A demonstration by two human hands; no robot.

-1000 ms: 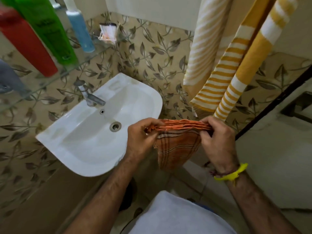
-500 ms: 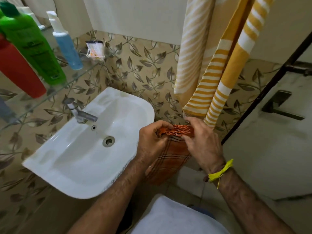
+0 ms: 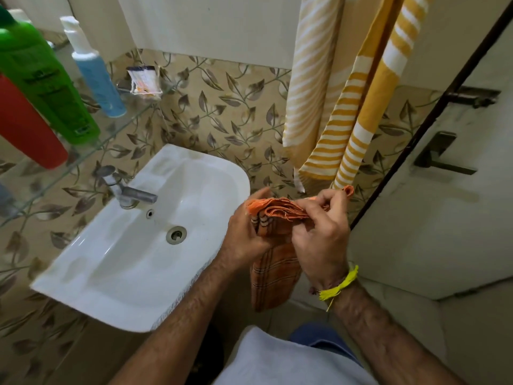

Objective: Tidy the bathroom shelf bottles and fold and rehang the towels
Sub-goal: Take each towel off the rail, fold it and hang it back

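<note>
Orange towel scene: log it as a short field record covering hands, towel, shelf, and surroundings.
left hand: left hand grips the bunched end of the orange checked towel
right hand: right hand pinches the towel's gathered top edge
towel state: folded into layers, lower part hanging between the hands, beside the sink
hanging towels: yellow striped towels hang on the wall above the hands
shelf: glass shelf holds a red bottle, green bottle, blue bottle
</note>
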